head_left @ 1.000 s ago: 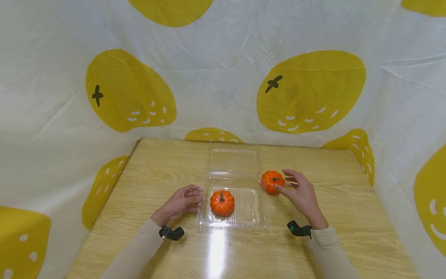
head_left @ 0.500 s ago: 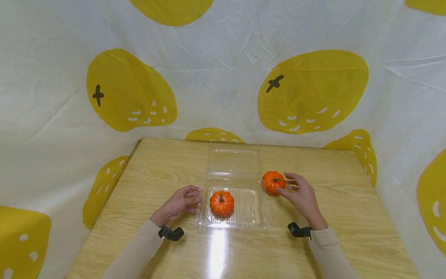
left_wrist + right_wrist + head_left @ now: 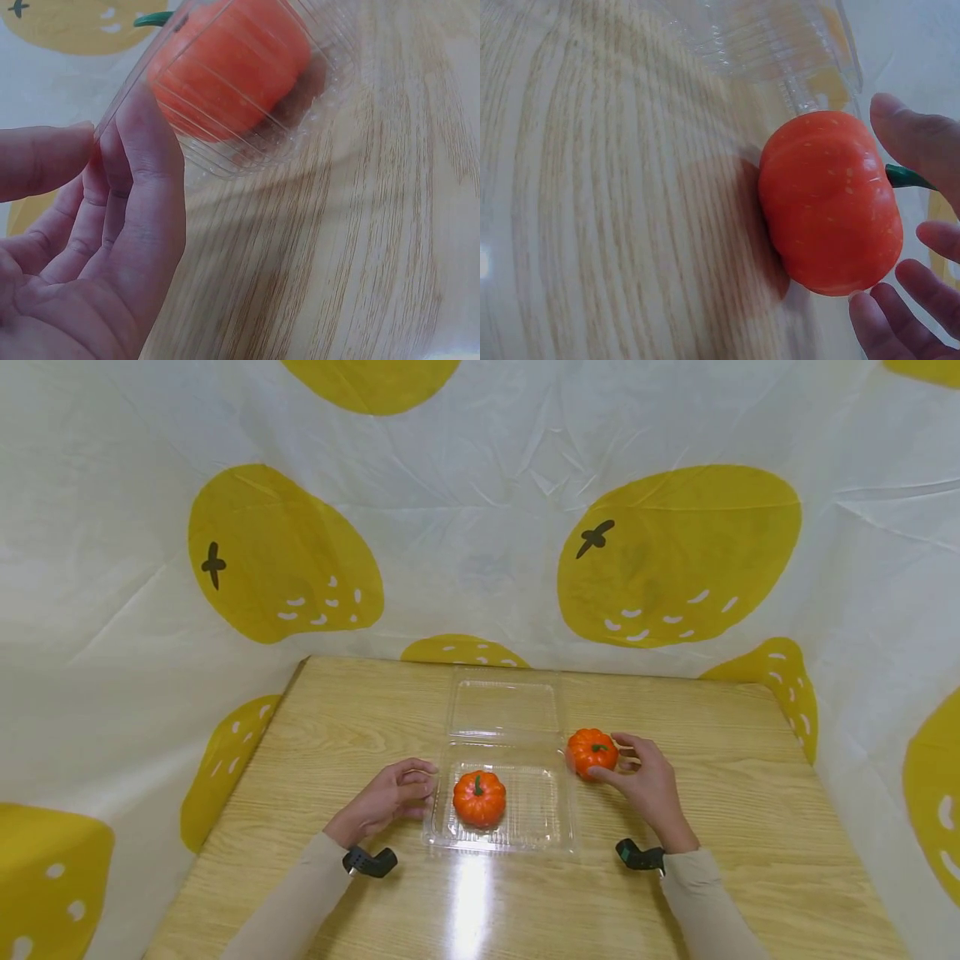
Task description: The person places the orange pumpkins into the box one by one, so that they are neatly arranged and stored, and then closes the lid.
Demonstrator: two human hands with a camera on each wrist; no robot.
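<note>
A hinged clear plastic container (image 3: 536,806) lies open on the table, its lid (image 3: 504,706) folded back. One small orange pumpkin (image 3: 479,799) with a green stem sits in the left part of its base. At the base's left edge, my left hand (image 3: 386,797) pinches the rim between thumb (image 3: 52,159) and fingers. A second orange pumpkin (image 3: 592,753) rests on the table just right of the container. My right hand (image 3: 647,781) is curved loosely around its right side. In the right wrist view, a fingertip (image 3: 870,319) meets its lower edge, and the thumb (image 3: 911,135) is spread near its top.
The wooden table (image 3: 345,702) reaches back to a white cloth (image 3: 480,543) printed with large yellow fruits, which also hangs at both sides. Each wrist wears a black band-mounted device (image 3: 370,862).
My right thumb and fingers have drawn slightly closer around the right pumpkin. The left hand stays at the container's rim. The head view has shifted a little.
</note>
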